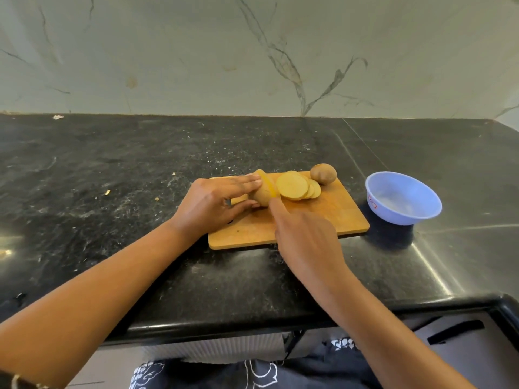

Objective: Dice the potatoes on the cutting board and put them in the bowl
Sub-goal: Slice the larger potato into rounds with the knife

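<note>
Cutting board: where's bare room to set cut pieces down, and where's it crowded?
Free: the cutting board's near right corner, between the right hand and the bowl; also the near-left strip below the left hand. Crowded: the far edge, where the held potato, knife, slices and whole potato sit.

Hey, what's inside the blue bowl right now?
Nothing shows in the bowl but its bare pale bottom. Its near inner wall is hidden behind the rim. The slices are on the board.
</note>
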Demonstrator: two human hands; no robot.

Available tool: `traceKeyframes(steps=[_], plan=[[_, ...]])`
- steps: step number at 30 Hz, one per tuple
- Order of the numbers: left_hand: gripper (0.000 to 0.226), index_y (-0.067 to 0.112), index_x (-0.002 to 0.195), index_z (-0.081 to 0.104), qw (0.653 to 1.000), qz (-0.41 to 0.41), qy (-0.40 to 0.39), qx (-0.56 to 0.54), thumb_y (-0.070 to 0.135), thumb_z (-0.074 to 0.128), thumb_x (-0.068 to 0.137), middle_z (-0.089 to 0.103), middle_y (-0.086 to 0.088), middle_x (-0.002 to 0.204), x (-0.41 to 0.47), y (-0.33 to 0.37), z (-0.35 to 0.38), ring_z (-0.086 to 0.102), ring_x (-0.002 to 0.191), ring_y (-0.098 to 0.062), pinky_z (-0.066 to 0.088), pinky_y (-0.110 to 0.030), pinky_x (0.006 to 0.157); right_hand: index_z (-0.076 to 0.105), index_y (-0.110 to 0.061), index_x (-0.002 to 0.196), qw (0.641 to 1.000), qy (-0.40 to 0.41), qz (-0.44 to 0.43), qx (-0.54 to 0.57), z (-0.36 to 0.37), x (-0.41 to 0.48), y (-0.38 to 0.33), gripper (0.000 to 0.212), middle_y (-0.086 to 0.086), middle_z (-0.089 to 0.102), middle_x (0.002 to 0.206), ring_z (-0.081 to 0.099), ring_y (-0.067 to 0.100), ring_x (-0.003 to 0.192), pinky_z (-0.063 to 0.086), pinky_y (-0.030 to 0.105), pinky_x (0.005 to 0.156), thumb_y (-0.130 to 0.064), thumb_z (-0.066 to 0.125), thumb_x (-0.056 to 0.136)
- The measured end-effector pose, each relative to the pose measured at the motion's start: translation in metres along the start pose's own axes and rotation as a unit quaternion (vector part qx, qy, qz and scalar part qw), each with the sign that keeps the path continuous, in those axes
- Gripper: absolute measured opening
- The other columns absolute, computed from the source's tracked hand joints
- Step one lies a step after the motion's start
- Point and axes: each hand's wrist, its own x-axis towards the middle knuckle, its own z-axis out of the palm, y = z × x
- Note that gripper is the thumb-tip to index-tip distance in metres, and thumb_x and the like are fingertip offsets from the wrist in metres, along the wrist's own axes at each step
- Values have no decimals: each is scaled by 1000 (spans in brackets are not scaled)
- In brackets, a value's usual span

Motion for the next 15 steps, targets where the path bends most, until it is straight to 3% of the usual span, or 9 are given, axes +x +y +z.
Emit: traceKeyframes(steps=[5, 8, 10, 12, 15], plan=[[38, 12, 114, 69, 1000, 0, -2, -1, 35, 65, 84, 65, -2, 119, 0, 0, 0, 63, 109, -12, 57, -34, 78, 38, -26, 101, 999, -31, -13, 3, -8, -12, 20, 5, -9, 34, 60, 33, 8, 49, 23, 25, 44, -22, 37, 98], [38, 13, 114, 69, 1000, -4, -3, 2, 36, 65, 84, 66, -2, 119, 0, 0, 1, 63, 108, -13, 58, -34, 76, 41, -23, 106, 999, -32, -3, 3, -7, 1, 15, 9, -9, 32, 59, 30, 8, 49, 20, 26, 43, -22, 36, 99], [38, 13, 114, 69, 1000, -2, -3, 5, 36, 65, 84, 66, -2, 118, 0, -1, 1, 63, 109, -12, 58, -34, 76, 38, -21, 98, 999, -31, 6, 11, 1, 7, 9, 2, -9, 30, 56, 29, 7, 45, 17, 26, 42, -19, 38, 98], [37, 12, 114, 69, 1000, 1, -2, 2, 35, 65, 84, 66, -2, 118, 0, -1, 1, 63, 109, -11, 57, -33, 78, 30, -21, 91, 1000, -12, 23, 17, 7, 12, 6, 13, -10, 29, 54, 27, 7, 43, 15, 26, 41, -16, 41, 97], [38, 12, 114, 69, 1000, 0, -6, 2, 36, 64, 85, 66, -2, 119, 0, -1, 1, 63, 109, -11, 57, -33, 78, 30, -20, 96, 998, -23, 47, 24, 12, 19, 4, 8, -7, 30, 57, 27, 11, 46, 15, 28, 42, -16, 36, 98]])
